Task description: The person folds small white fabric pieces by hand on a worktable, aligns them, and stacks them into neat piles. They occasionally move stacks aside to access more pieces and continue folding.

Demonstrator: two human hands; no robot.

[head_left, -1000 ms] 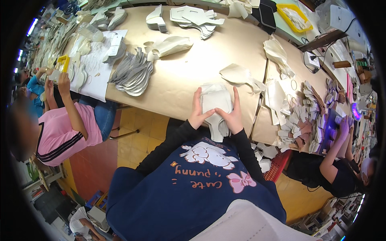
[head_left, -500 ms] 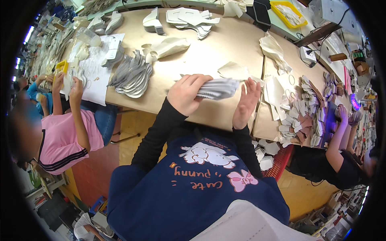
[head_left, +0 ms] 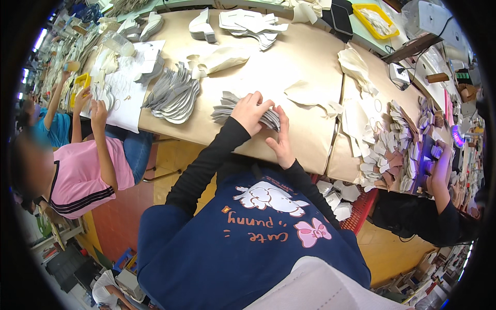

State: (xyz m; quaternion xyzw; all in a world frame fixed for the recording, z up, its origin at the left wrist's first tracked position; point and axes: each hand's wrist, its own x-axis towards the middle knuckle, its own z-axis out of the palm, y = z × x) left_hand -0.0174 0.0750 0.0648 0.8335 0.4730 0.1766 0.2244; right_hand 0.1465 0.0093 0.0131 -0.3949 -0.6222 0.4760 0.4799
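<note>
Just in front of me on the paper-covered table (head_left: 289, 62) lies a fanned stack of thin grey cut pieces (head_left: 225, 107), pale along their edges. My left hand (head_left: 250, 114) lies over its middle, fingers curled around it, hiding part of the pieces. At the stack's right end, my right hand (head_left: 282, 143) rests its fingertips against the edges, with thumb and fingers apart. A larger fanned pile of similar grey pieces (head_left: 174, 95) sits to the left.
Beyond are pale scrap sheets (head_left: 222, 60) and white cut stacks (head_left: 253, 26). Another loose sheet (head_left: 310, 97) lies right of my hands. A person in pink (head_left: 88, 175) works at left; a person in black (head_left: 418, 212) at right, beside piled pieces. A red basket (head_left: 360, 209) stands below the table edge.
The grey stack has come down from above the table onto its surface, shifting left and fanning out. My right hand has moved left from apart to touching the stack's end.
</note>
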